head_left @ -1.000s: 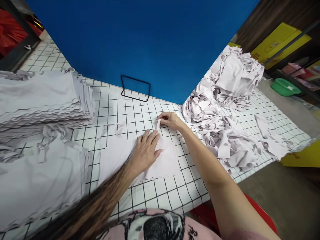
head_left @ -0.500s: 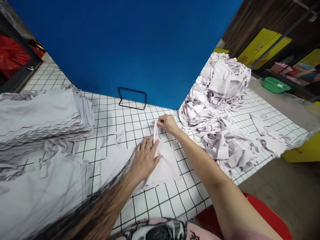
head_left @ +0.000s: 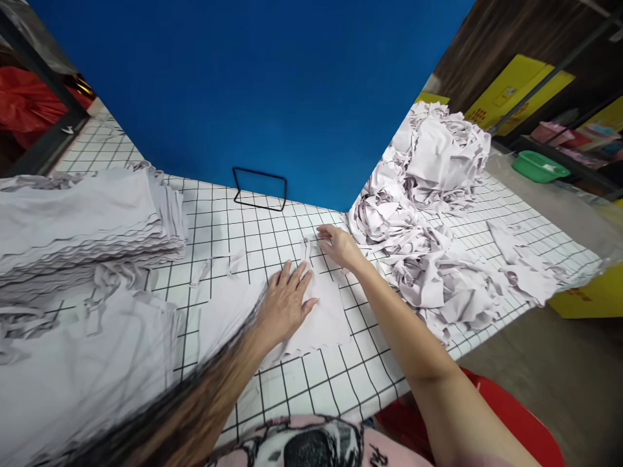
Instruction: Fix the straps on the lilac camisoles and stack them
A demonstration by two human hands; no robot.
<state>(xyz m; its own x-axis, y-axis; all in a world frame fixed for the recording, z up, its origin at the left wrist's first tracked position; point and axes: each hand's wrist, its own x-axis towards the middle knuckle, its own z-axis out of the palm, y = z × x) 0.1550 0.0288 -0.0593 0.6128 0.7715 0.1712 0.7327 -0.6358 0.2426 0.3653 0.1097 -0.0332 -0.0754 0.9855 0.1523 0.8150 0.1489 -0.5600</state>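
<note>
A pale lilac cloth piece [head_left: 325, 312] lies flat on the white gridded table [head_left: 253, 227] in front of me. My left hand [head_left: 286, 301] rests palm down on the cloth's left part, fingers stretched out. My right hand [head_left: 339, 244] is at the cloth's far corner, fingers lying low over a narrow fabric strip [head_left: 306, 247] there. I cannot make out whether the fingers still pinch the strip.
A neat stack of folded cloths [head_left: 82, 220] fills the left side, with more flat cloth [head_left: 87, 363] nearer me. A heap of crumpled scraps [head_left: 428, 214] lies at the right. A black wire stand [head_left: 259, 189] sits by the blue wall. A green tub [head_left: 539, 167] is far right.
My right hand has lowered the upright strip down toward the table at the cloth's corner. My left hand stays pressed on the cloth.
</note>
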